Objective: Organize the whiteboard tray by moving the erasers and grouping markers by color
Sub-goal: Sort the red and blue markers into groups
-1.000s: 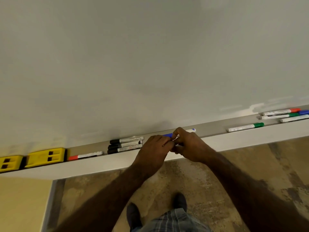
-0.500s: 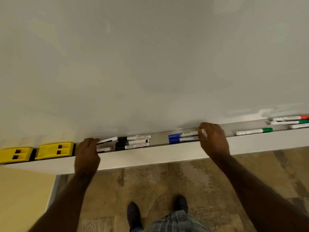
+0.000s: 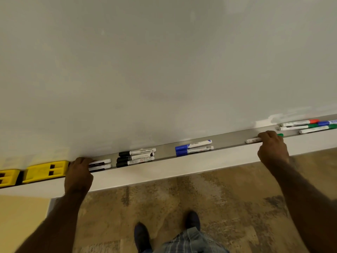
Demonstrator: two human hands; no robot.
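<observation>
We look down along a long whiteboard tray [image 3: 164, 172] from above, arms spread wide. Our left hand [image 3: 78, 172] rests at the tray's left end, fingers curled over the cap ends of two markers [image 3: 102, 164] lying side by side; we cannot tell their cap colour or whether the hand truly grips them. Just left of it sit two yellow erasers [image 3: 45, 171]. Three black markers [image 3: 135, 157] lie stacked near the hand, then two blue markers [image 3: 194, 147] at mid-tray. Our right hand [image 3: 272, 147] closes over a green marker [image 3: 253, 140], its white barrel and green tip showing on either side. Further right is a mixed cluster [image 3: 308, 126] of red, blue and green markers. To do this well, we should probably lift the green marker clear rather than drag it, and lay it parallel with the other greens.
</observation>
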